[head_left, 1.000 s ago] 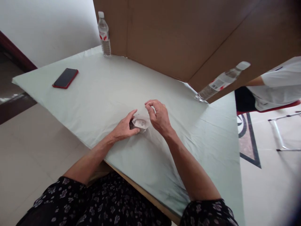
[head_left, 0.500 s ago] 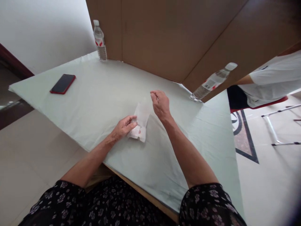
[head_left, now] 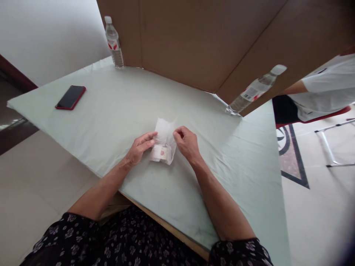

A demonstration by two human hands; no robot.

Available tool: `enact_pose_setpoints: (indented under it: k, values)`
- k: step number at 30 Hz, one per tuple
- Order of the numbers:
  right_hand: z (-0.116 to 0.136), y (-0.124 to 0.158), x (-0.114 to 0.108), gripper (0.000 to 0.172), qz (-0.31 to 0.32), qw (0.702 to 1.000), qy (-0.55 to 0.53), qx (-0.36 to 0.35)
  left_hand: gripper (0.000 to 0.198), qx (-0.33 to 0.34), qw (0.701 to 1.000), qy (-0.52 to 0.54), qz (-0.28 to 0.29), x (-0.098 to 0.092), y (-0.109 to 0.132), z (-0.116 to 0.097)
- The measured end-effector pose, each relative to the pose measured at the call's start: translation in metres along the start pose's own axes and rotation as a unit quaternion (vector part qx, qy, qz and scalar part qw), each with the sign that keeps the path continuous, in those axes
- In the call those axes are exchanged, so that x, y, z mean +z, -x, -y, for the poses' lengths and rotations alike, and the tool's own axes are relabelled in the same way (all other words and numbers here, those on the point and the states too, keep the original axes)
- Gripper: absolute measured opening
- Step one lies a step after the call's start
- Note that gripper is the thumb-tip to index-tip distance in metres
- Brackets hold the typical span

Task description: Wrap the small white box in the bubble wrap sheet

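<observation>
A thin, whitish, partly see-through wrapping sheet (head_left: 164, 129) lies spread on the table in front of me. Over its lower part is a small pale packet (head_left: 161, 152) with a reddish-orange mark; I cannot make out its kind. My left hand (head_left: 141, 147) rests at the sheet's left edge, fingers stretched out and thumb touching it. On the opposite side, my right hand (head_left: 187, 142) has its thumb and forefinger pinched at the sheet's upper right edge. The other fingers of that hand are curled in.
A red-cased phone (head_left: 71, 97) lies at the table's left. One water bottle (head_left: 114, 44) stands by the tall cardboard panel (head_left: 177, 40); another bottle (head_left: 255, 90) stands at the right. Beyond the panel sits a person in a white shirt (head_left: 328, 87). Pale green cloth (head_left: 116, 114) covers the table.
My right hand has come down from above the sheet to pinch its right edge. The sheet is spread wider and more of the packet shows. My left hand has shifted slightly left.
</observation>
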State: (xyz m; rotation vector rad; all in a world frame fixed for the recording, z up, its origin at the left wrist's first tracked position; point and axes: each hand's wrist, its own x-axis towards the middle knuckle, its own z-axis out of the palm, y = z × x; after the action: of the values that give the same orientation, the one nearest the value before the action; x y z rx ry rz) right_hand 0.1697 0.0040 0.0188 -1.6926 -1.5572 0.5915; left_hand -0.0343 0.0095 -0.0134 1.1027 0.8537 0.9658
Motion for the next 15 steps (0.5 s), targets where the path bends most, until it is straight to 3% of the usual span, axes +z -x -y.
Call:
enact_pose_setpoints:
  k: [3,7,12,15]
  values:
    - [-0.014,-0.003,-0.003,0.014,0.011,0.981,-0.189,0.037,0.053,0.076,0.981,-0.169,-0.062,0.001,0.0,0.001]
    - [-0.025,-0.002,0.002,0.02,0.015,0.958,-0.278,0.07,0.041,0.166,0.913,-0.352,-0.125,0.004,0.0,0.003]
    - [-0.028,-0.002,0.008,0.024,0.014,0.95,-0.306,0.059,0.015,0.143,0.905,-0.379,-0.126,0.005,-0.001,0.001]
    - [-0.031,-0.003,0.008,0.023,-0.009,0.953,-0.295,0.061,0.017,0.122,0.917,-0.351,-0.146,-0.001,-0.002,-0.003]
